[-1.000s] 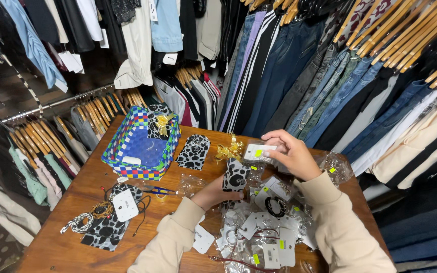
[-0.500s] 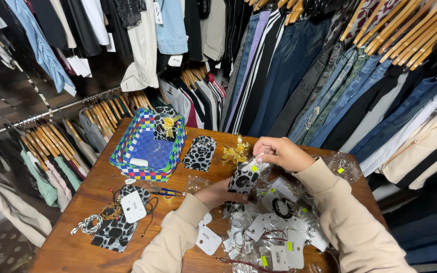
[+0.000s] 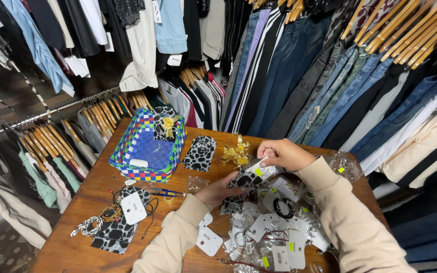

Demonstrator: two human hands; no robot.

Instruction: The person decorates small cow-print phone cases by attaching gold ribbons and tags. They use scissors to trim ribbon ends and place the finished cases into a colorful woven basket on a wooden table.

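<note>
At the table's (image 3: 84, 242) centre, I'm mid-sort: my left hand (image 3: 221, 189) pins a black-and-white spotted display card (image 3: 238, 189), and my right hand (image 3: 281, 154), at 1 o'clock from it, pinches a small white tagged packet (image 3: 255, 167). Next move probably needs a careful placement. Since half a second ago, the right hand's dropped closer to the card.

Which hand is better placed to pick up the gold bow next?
Probably the right hand: it lies just beside the gold bow. The left hand is lower, holding the black patterned card.
</note>
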